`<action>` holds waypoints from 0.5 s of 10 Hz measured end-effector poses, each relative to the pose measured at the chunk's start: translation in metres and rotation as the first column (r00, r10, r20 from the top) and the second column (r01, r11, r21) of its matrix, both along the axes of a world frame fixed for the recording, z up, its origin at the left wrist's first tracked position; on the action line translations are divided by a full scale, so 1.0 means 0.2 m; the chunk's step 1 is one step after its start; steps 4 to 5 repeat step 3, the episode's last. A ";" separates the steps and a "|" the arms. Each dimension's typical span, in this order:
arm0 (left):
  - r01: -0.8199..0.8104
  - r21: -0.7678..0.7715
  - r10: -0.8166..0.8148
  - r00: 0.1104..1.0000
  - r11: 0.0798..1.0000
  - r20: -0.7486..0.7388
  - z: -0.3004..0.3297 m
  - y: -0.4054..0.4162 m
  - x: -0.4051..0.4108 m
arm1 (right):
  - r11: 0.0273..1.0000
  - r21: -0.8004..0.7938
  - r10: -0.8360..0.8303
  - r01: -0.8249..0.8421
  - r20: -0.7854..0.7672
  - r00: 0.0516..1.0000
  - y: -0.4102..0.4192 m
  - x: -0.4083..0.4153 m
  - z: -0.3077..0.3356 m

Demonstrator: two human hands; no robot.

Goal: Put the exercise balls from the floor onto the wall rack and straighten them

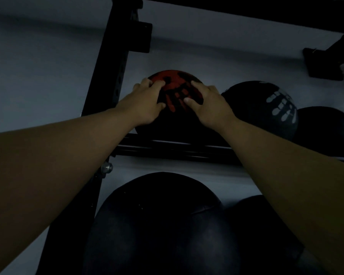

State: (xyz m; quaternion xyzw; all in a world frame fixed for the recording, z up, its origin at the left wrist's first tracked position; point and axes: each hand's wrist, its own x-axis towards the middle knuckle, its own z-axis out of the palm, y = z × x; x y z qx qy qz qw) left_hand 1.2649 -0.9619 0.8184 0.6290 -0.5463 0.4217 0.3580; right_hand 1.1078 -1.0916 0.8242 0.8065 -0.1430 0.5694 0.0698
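On rack shelf (173, 147), red-black ball (174, 90), left hand (145, 102), right hand (209, 104) flanking it

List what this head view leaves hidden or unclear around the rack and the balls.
- Red ball: its print is partly covered by the left hand and right hand.
- Far-right ball: cut off by the frame edge.
- Lower balls: too dark for any markings.
- Rack: its top is cut off by the frame edge.
- Floor: out of view.
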 end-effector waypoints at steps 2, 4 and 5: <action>-0.035 0.033 0.030 0.991 0.999 0.130 -0.11 0.04 -0.11 | 0.975 -0.034 -0.220 0.221 0.013 0.975 0.05 -0.12 -0.14; -0.042 0.107 0.027 0.990 0.993 0.138 -0.17 0.05 -0.17 | 0.940 -0.075 -0.335 0.333 -0.015 0.942 0.06 -0.19 -0.21; -0.042 0.107 0.027 0.990 0.993 0.138 -0.17 0.05 -0.17 | 0.940 -0.075 -0.335 0.333 -0.015 0.942 0.06 -0.19 -0.21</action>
